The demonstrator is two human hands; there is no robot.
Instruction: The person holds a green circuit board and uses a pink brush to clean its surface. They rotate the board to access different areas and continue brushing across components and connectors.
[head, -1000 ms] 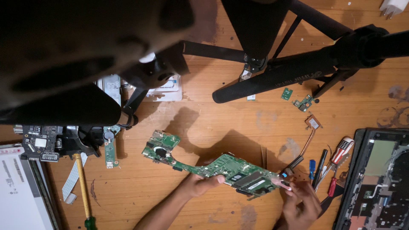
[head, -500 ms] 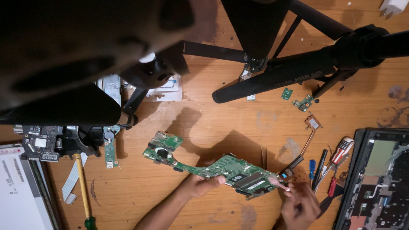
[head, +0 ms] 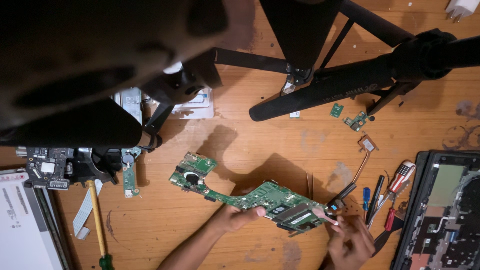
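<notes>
Right now the left hand (head: 239, 216) grips the long green circuit board (head: 250, 197) near its middle, thumb on top and fingers under, and holds it up off the wooden table (head: 280, 145). The right hand (head: 352, 242) pinches at the right end of the board, where a dark copper cooling pipe (head: 361, 165) sticks out toward a small copper pad. I cannot tell just what the fingertips hold there.

Screwdrivers (head: 392, 192) lie in a bunch just to the right, beside an open laptop case (head: 440, 215). Small green board bits (head: 356, 120) sit further up, near the black tripod legs (head: 345, 80). A yellow-handled tool (head: 96, 215) lies well apart on the left.

Trouble could come if the left hand squeezes too hard or only one spot bears the weight: the thin board might bend or crack. A slip of the right fingers could drop it onto the tools.

Against the earlier pictures, almost nothing is different. Board and both hands sit in nearly the same spots.
</notes>
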